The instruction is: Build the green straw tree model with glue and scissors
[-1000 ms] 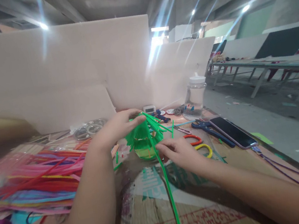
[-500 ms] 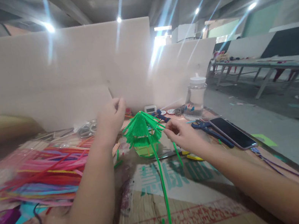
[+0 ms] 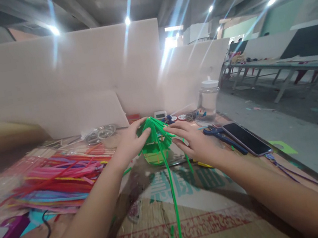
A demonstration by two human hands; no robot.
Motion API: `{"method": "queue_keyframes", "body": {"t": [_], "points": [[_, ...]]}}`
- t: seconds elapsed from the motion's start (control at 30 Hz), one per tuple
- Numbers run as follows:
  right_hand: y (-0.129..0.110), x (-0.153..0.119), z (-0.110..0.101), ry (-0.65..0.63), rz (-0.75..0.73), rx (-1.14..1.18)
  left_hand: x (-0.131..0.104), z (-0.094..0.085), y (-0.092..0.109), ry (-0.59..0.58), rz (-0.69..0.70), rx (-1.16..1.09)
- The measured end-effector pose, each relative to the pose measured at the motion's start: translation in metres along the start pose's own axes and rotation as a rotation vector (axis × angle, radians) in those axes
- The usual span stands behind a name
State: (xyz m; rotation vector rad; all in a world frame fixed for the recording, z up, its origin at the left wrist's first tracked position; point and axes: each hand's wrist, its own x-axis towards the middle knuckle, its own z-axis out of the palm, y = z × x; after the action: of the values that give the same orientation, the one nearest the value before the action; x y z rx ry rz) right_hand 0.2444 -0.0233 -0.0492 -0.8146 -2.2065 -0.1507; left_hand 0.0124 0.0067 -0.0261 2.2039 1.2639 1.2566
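Note:
A small green model house [image 3: 154, 140] of pipe cleaners stands on the cardboard, with a cone roof and a pale green base. My left hand [image 3: 132, 142] closes around the roof's left side, thumb in front and fingers partly hidden behind. On the right side, my right hand [image 3: 191, 138] touches the roof with its fingertips, thumb and fingers apart. A long green pipe cleaner [image 3: 173, 198] hangs from the roof front and stretches toward me. Partly under my right hand lies a tool with yellow handles [image 3: 204, 164].
Colourful pipe cleaners [image 3: 60, 173] lie piled at left, near a purple device [image 3: 11, 235] with a black cable. To the right are dark blue pliers [image 3: 227, 139], a phone [image 3: 247, 138] and a clear jar [image 3: 209, 102]. A white board [image 3: 78, 80] stands behind.
My left hand has come down from above left onto the roof's left side. My right hand has spread its fingers from a pinch and now touches the roof's right side.

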Motion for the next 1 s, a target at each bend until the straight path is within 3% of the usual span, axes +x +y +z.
{"method": "queue_keyframes", "body": {"t": [0.13, 0.4, 1.0], "points": [[-0.002, 0.006, -0.001, -0.026, -0.056, -0.101, 0.001, 0.002, -0.009, -0.011, 0.026, -0.028], [0.004, 0.031, 0.010, 0.093, -0.117, -0.076, 0.002, -0.002, -0.013, -0.037, 0.062, -0.032], [0.000, 0.020, 0.007, -0.006, -0.084, -0.116, -0.002, -0.006, -0.006, -0.071, 0.118, -0.016]]}}
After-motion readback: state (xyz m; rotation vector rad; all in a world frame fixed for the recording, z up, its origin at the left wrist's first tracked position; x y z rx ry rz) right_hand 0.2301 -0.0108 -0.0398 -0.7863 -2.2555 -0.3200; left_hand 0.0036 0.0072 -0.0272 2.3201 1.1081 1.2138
